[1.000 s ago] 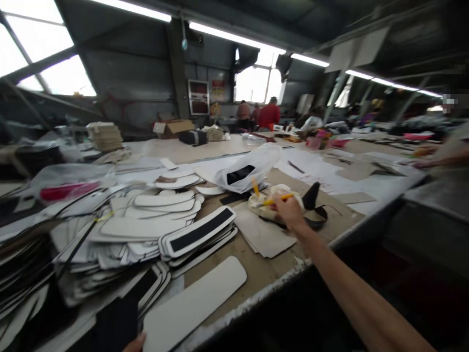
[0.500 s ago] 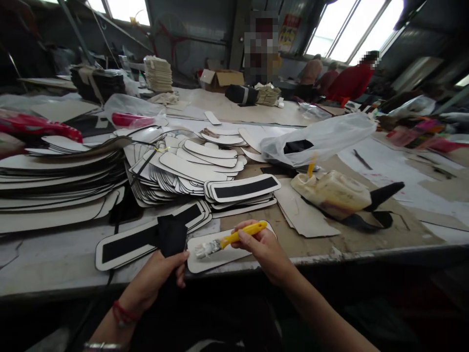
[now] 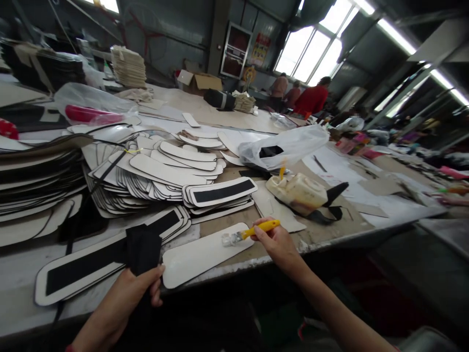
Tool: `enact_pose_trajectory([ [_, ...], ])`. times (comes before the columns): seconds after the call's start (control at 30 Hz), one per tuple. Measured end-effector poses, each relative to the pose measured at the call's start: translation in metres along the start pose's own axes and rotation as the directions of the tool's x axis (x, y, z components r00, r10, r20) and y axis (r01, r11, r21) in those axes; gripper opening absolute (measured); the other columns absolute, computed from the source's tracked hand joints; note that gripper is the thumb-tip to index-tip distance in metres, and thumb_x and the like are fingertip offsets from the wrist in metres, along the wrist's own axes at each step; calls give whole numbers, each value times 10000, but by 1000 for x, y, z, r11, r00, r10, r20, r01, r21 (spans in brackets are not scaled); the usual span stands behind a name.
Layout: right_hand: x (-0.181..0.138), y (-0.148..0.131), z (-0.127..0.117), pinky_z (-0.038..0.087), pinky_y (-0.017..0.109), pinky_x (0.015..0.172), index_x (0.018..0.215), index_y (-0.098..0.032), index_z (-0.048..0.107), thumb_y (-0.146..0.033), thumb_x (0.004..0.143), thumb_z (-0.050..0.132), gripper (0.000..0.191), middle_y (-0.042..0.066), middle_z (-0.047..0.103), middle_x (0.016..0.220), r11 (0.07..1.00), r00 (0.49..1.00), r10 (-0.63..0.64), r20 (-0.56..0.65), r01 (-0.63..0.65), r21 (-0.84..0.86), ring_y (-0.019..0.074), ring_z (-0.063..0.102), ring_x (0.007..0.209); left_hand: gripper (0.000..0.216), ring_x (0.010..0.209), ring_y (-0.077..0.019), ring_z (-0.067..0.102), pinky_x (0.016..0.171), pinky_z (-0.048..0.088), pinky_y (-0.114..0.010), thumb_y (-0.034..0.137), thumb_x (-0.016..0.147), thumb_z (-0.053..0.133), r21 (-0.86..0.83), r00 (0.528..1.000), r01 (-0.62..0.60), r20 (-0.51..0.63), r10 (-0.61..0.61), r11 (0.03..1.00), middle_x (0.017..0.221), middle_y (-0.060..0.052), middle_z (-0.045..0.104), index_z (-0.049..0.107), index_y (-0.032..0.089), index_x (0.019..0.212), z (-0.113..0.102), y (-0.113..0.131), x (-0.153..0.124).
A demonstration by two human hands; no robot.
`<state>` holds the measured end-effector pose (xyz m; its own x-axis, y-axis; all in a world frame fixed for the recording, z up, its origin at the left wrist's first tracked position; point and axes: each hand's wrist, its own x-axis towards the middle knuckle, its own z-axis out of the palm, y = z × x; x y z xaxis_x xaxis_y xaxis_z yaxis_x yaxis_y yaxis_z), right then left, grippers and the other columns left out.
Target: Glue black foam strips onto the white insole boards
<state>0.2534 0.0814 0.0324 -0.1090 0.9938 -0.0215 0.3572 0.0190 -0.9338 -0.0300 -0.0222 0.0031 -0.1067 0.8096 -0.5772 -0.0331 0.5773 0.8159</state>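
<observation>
My right hand [image 3: 279, 244] is closed round the yellow handle of a paintbrush [image 3: 261, 229]. The brush's whitened bristles lie over the right part of a long white panel [image 3: 201, 256] with rounded corners, at the table's front edge. My left hand [image 3: 137, 293] grips a black fabric strip [image 3: 143, 249], and its thumb is at the panel's left end. Left of that hand lies a white panel with a black band [image 3: 86, 264] on its face. Behind the brush is a small stack of black-banded panels [image 3: 223, 191].
Large piles of white panels [image 3: 164, 168] and dark-edged pieces [image 3: 40, 186] fill the left. A cut-open plastic jug [image 3: 298, 193] with a yellow stick stands to the right, near a clear plastic bag [image 3: 293, 146]. Several people, one in red [image 3: 311, 100], are far behind.
The brush has moved right along the white panel, from its left part to its right. My left hand keeps the black strip. The whole view has turned to the right.
</observation>
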Motion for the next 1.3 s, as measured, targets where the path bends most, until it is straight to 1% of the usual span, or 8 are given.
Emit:
enact_pose_trajectory([
  [0.33, 3, -3, -38, 447, 289, 626, 890, -172, 547, -364, 792, 473, 228, 40, 602, 785, 893, 982, -165, -91, 110, -436, 157, 567, 631, 441, 447, -151, 488, 569, 430, -277, 480, 715, 505, 38, 999, -33, 2, 32, 999, 369, 7, 492, 458, 208, 371, -1, -4, 2],
  [0.6, -26, -64, -46, 424, 282, 656, 903, -178, 532, -369, 837, 427, 228, 68, 578, 889, 872, 942, -320, -104, 250, -421, 182, 551, 781, 407, 481, -151, 486, 584, 394, -264, 435, 652, 599, 50, 970, -162, -178, 168, 986, 360, -4, 504, 487, 200, 340, 2, 12, -12],
  [0.7, -25, -80, -28, 409, 279, 700, 818, -188, 508, -368, 865, 374, 229, 46, 553, 811, 870, 925, -379, 25, 365, -331, 169, 531, 775, 286, 444, -124, 432, 528, 388, -263, 377, 662, 594, -178, 972, -193, -167, 164, 965, 391, 33, 460, 529, 185, 460, 0, 18, -29],
  [0.83, -23, -95, 27, 361, 226, 542, 755, -184, 491, -383, 857, 397, 243, -27, 439, 615, 924, 896, -229, 380, 323, -207, 106, 416, 558, 210, 400, -103, 361, 461, 382, -279, 371, 740, 476, -359, 989, -143, -20, 146, 922, 457, 71, 390, 569, 183, 736, 3, 23, -57],
  [1.0, -33, -99, 107, 314, 187, 481, 663, -155, 496, -399, 722, 594, 270, -50, 438, 552, 999, 684, -29, 729, 8, 32, 67, 379, 502, 328, 468, -124, 456, 552, 402, -274, 414, 779, 463, -336, 966, -157, 144, 215, 929, 454, 12, 482, 563, 155, 604, 11, 24, -79],
  [1.1, -41, -93, 130, 286, 176, 441, 623, -150, 465, -377, 686, 629, 287, -52, 446, 514, 971, 606, 11, 795, -197, 137, 57, 377, 461, 400, 467, -139, 484, 550, 402, -276, 456, 769, 468, -290, 960, -133, 201, 197, 948, 443, -22, 530, 552, 155, 519, 12, 18, -81],
  [1.2, -45, -88, 134, 280, 170, 443, 623, -145, 473, -383, 715, 599, 285, -55, 426, 526, 970, 644, -21, 765, -173, 171, 47, 346, 462, 423, 486, -152, 507, 597, 413, -286, 478, 760, 476, -301, 965, -96, 204, 162, 949, 431, -39, 555, 563, 150, 507, 12, 14, -79],
  [1.3, -45, -86, 128, 275, 175, 430, 574, -144, 466, -403, 768, 528, 329, -52, 411, 494, 996, 674, 28, 738, -77, 33, 49, 325, 447, 420, 493, -149, 508, 618, 407, -280, 496, 741, 495, -295, 972, -78, 190, 138, 952, 433, -38, 565, 586, 144, 530, 10, 14, -79],
])
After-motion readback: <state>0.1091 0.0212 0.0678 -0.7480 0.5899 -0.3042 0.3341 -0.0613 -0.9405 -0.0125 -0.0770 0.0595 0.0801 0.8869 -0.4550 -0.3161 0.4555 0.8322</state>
